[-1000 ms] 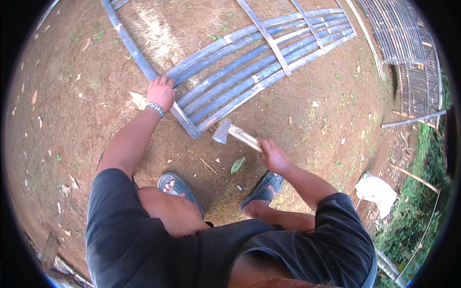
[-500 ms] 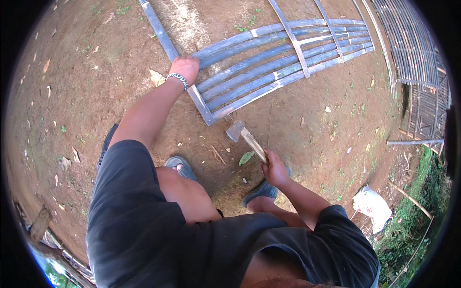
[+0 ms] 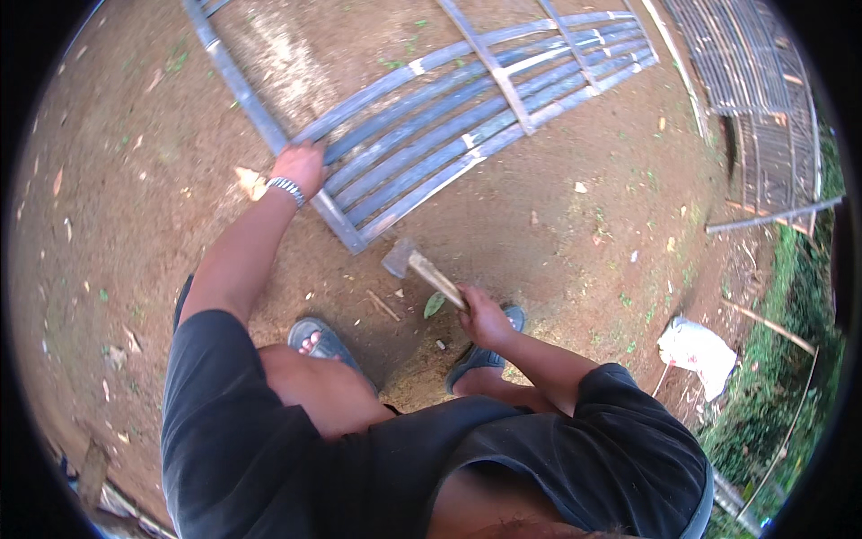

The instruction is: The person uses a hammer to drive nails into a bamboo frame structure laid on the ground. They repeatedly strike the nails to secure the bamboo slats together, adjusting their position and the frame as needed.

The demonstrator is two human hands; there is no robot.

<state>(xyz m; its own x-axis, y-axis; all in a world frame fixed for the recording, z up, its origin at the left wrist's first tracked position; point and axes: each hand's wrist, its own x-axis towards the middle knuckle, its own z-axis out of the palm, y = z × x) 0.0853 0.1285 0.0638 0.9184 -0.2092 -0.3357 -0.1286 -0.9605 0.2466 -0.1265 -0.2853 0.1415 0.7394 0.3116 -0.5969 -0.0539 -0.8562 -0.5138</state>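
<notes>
We rest our left hand [image 3: 301,166] on the corner of a bamboo panel [image 3: 467,117] that lies flat on the dirt ground [image 3: 575,242], and its fingers curl over the end of the grey poles. Our right hand [image 3: 485,319] has its fingers closed tight around the wooden handle of a hammer [image 3: 422,268], whose metal head sits low over the dirt, just beside the near corner of the panel. Our feet in sandals [image 3: 319,340] stand close below the hammer, and a white bag [image 3: 696,350] lies far off to the right by the grass.
</notes>
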